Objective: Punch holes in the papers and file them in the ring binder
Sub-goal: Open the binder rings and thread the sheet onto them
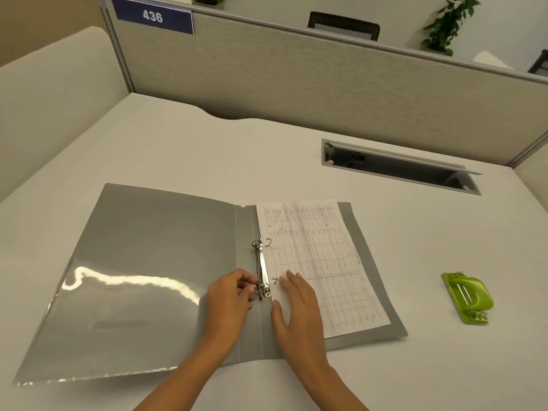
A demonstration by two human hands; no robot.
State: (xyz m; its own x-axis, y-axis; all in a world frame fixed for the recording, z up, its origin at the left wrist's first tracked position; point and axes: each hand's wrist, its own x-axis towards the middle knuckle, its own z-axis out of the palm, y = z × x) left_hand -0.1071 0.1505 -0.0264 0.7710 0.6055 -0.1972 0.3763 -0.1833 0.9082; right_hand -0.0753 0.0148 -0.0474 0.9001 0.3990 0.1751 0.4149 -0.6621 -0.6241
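Note:
A grey ring binder [154, 250] lies open on the white desk. Its metal ring mechanism [262, 268] runs along the spine, and both rings stand open. A printed sheet with a table [323, 256] lies on the binder's right half, its punched holes over the right ring prongs. My left hand [229, 295] pinches the near left ring prong with curled fingers. My right hand [298, 307] rests flat on the sheet's near left corner, fingers straight, pressing it down beside the mechanism. A green hole punch [468, 296] sits on the desk to the right, apart from both hands.
A clear plastic pocket [118, 321] covers the binder's left inside cover. A cable slot with a raised lid [400, 166] is set into the desk at the back right. A beige partition [296, 81] bounds the desk's far edge.

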